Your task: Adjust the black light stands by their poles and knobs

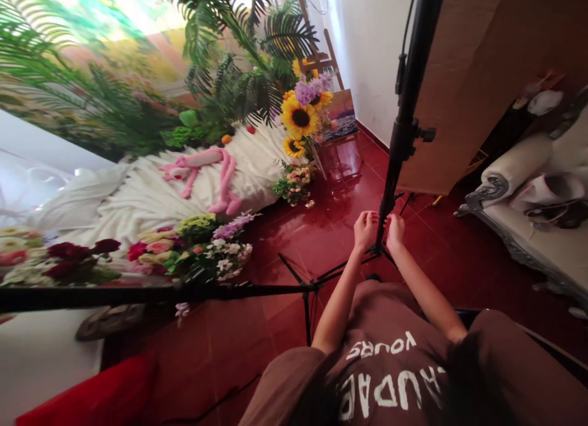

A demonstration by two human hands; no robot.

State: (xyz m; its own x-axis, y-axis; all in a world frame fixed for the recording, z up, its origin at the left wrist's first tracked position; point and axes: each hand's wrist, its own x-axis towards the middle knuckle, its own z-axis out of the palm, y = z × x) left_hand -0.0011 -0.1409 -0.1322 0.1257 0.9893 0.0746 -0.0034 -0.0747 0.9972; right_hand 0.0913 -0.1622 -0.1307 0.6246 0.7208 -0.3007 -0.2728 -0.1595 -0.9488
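Observation:
My left hand (365, 231) and my right hand (395, 231) are on either side of the lower pole of a black light stand (404, 122). The fingers of both hands are bent in against the pole, closed, with the fingertips partly hidden by it. Just below my hands the tripod legs spread over the red tiled floor (294, 230). A knob (428, 134) sticks out from the pole's joint higher up. Both forearms reach forward over my brown shirt (390, 365).
A second black stand (261, 289) crosses at the left. Behind it, a pink plush toy (206, 162) lies on white draped cloth (138, 196) among flowers. Sunflowers (299, 118) and a painting (340, 116) stand farther back. A brown backdrop (450, 107) and white sofa (528, 211) are right.

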